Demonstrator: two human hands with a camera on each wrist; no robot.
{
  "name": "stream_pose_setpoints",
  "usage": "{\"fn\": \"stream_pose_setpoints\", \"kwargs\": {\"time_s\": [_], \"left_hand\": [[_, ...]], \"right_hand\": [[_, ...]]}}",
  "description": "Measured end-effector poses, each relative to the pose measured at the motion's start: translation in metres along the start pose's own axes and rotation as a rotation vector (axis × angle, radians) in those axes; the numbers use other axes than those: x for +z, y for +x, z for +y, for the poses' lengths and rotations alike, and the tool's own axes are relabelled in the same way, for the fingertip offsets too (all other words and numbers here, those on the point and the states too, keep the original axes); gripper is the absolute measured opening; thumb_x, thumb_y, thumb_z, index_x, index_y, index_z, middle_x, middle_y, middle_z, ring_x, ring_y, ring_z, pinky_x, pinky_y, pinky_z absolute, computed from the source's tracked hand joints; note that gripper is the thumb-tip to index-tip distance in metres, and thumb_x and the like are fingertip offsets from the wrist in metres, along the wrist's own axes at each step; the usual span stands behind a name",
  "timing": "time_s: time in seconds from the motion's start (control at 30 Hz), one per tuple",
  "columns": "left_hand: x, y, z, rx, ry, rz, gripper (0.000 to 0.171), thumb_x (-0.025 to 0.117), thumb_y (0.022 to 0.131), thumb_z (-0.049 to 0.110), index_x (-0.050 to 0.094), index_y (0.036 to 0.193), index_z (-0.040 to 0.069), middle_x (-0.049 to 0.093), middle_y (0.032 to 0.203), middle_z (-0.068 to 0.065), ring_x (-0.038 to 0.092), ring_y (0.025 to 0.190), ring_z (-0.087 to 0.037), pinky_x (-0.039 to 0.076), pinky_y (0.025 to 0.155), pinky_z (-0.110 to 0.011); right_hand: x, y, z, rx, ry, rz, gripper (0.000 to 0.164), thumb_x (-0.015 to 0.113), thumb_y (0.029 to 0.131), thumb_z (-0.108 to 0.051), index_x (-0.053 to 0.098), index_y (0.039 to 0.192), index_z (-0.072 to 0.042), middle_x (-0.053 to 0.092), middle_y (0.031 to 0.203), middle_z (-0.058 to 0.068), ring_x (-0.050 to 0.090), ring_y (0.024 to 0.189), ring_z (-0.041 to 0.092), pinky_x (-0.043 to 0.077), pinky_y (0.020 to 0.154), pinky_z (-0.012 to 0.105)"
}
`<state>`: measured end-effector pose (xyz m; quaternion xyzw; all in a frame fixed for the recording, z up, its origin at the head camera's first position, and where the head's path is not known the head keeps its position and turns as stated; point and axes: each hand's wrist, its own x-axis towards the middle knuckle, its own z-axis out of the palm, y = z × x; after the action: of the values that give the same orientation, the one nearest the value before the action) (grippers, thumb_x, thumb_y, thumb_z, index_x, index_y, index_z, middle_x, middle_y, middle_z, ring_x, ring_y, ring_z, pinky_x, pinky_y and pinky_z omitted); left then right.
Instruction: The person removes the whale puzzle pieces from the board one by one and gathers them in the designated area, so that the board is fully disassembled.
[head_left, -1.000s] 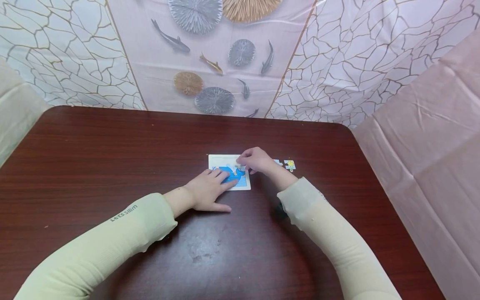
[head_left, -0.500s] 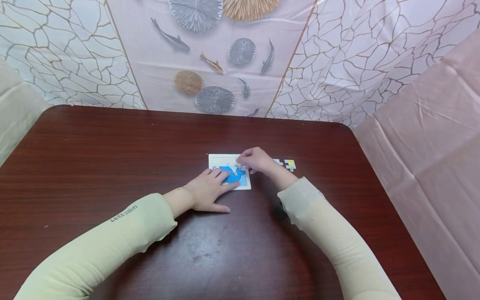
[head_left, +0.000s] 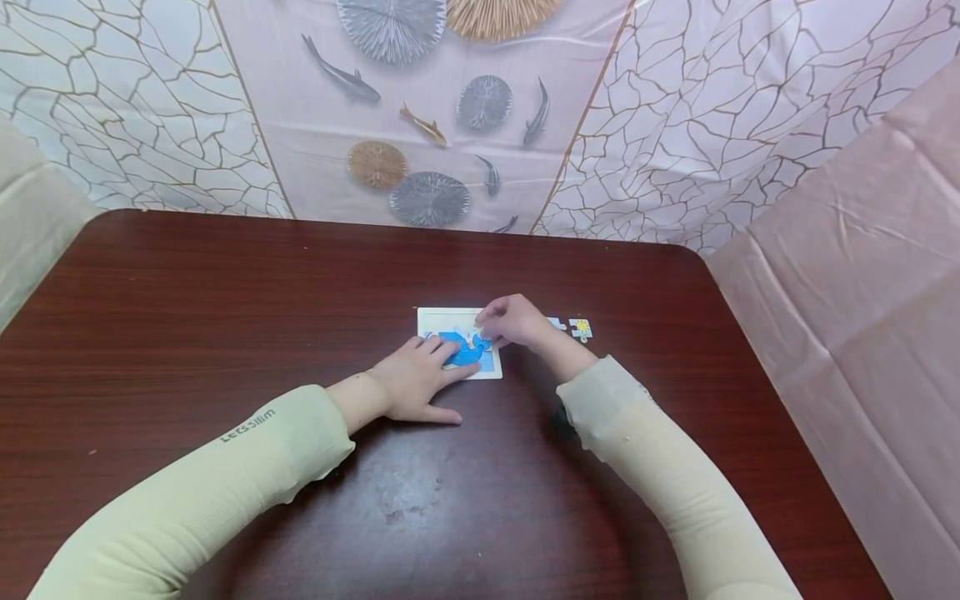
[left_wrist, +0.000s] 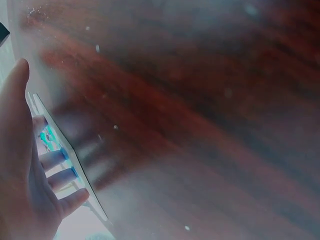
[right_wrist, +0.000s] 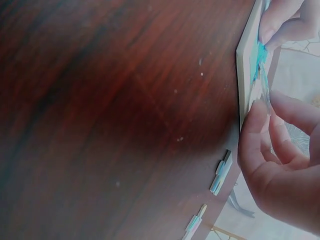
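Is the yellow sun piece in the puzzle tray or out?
Out: the sun piece lies on the table, apart from the puzzle tray.

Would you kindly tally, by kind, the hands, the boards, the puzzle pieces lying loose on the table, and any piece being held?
Hands: 2 (left hand, right hand)
Boards: 1 (whale board)
Loose pieces: 2 (sun piece, partly hidden piece)
Held pieces: 1 (right-hand piece)
Total: 6

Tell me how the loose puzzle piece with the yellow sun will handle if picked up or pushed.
The sun piece is probably stiff: it lies flat with crisp edges. Looking small and thin, it is likely light and may slide across the glossy table if pushed. Lying flat, it seems unlikely to roll.
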<state>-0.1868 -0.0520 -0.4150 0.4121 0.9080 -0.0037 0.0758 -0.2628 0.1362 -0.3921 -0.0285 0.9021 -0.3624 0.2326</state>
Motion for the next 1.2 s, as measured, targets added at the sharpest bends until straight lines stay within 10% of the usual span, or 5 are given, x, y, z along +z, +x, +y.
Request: {"fn": "stream_pose_setpoints", "kwargs": {"time_s": [0.53, 1.2], "left_hand": [[-0.001, -0.001, 0.0, 0.014, 0.005, -0.004, 0.074, 0.044, 0.086, 0.066, 0.031, 0.147, 0.027, 0.038, 0.144, -0.013, 0.034, 0.131, -0.034, 0.032, 0.106, -0.049], [0.002, -0.002, -0.001, 0.0, -0.001, -0.015, 0.081, 0.043, 0.086, 0.068, 0.027, 0.149, 0.02, 0.033, 0.149, -0.012, 0.032, 0.136, -0.031, 0.029, 0.11, -0.047]], "right_hand": [[-0.012, -0.001, 0.009, 0.076, 0.214, -0.033, 0.025, 0.066, 0.085, -0.005, 0.067, 0.108, 0.004, 0.067, 0.103, 0.02, 0.064, 0.065, 0.012, 0.057, 0.073, 0.031], [-0.033, -0.011, 0.025, 0.104, 0.218, -0.044, 0.027, 0.061, 0.089, -0.008, 0.064, 0.114, 0.001, 0.062, 0.117, 0.019, 0.064, 0.081, 0.02, 0.057, 0.077, 0.033]]}}
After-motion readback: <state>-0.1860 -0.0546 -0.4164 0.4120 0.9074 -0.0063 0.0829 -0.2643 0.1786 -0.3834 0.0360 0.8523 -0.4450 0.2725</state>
